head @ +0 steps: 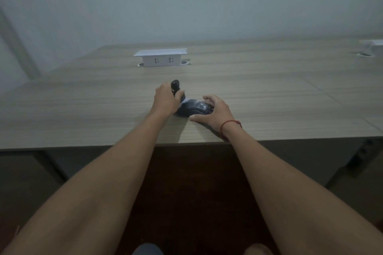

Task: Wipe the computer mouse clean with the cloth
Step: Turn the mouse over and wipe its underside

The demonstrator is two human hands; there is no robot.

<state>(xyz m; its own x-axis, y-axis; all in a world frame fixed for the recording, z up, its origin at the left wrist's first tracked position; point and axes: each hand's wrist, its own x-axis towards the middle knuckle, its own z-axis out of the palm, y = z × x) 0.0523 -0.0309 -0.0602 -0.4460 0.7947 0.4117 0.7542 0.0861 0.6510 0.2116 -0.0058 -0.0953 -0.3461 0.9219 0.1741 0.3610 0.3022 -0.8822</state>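
Note:
My left hand (165, 99) is closed around a small glossy black computer mouse (175, 85) and holds it on end just above the table; only its rounded top and one side show. Right beside it a dark, matte bundle that looks like the cloth (193, 108) lies on the wooden table (269, 97). My right hand (214, 113) arches over the cloth, fingers curled on its far side and thumb on its near side. A thin white sliver shows between the mouse and the cloth. A red string circles my right wrist.
A white pop-up socket box (160, 57) stands at the back of the table. Another white fitting (372, 47) sits at the far right edge. The table's front edge (83, 147) runs just behind my forearms, with dark floor below.

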